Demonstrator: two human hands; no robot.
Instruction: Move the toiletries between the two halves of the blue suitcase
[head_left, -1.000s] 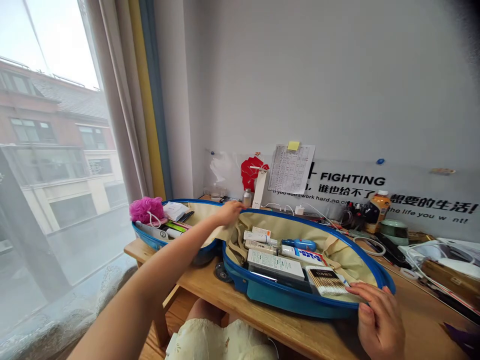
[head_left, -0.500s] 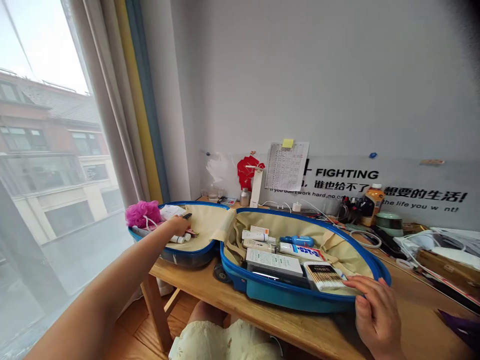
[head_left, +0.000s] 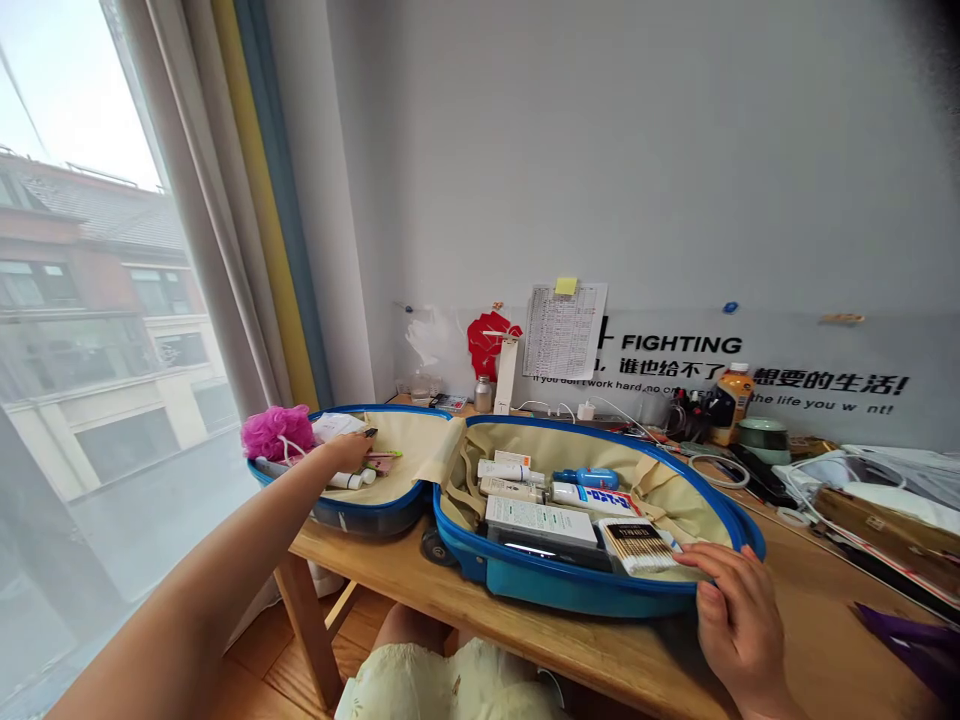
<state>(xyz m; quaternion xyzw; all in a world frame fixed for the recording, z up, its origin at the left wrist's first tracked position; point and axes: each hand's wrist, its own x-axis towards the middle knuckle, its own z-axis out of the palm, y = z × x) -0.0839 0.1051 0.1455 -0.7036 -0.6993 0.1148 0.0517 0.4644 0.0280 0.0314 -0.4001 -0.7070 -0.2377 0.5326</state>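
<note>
An open blue suitcase [head_left: 570, 590] lies across the table, both halves lined in beige. My left hand [head_left: 351, 452] reaches into its left half, with its fingers mostly hidden from me. By the fingers are a small dark item [head_left: 370, 433] and a pinkish item [head_left: 381, 465] with a green strip; white tubes [head_left: 351, 480] lie below the wrist. A pink bath puff [head_left: 279, 433] sits at the left end. My right hand [head_left: 739, 610] rests at the right half's front rim, fingers stretched out and holding nothing, close to a pack of cotton swabs [head_left: 637, 545].
The right half also holds a toothpaste tube [head_left: 596, 498], a blue bottle [head_left: 589, 478] and a white box [head_left: 540, 520]. Behind stand a metal bottle [head_left: 483, 393] and an orange-labelled bottle [head_left: 731, 405]. Cables and a brown case [head_left: 889, 530] lie right; a window is left.
The view has shifted slightly. My left hand has moved a little, and more of the pinkish item and its green strip shows beside it. My right hand stays at the rim.
</note>
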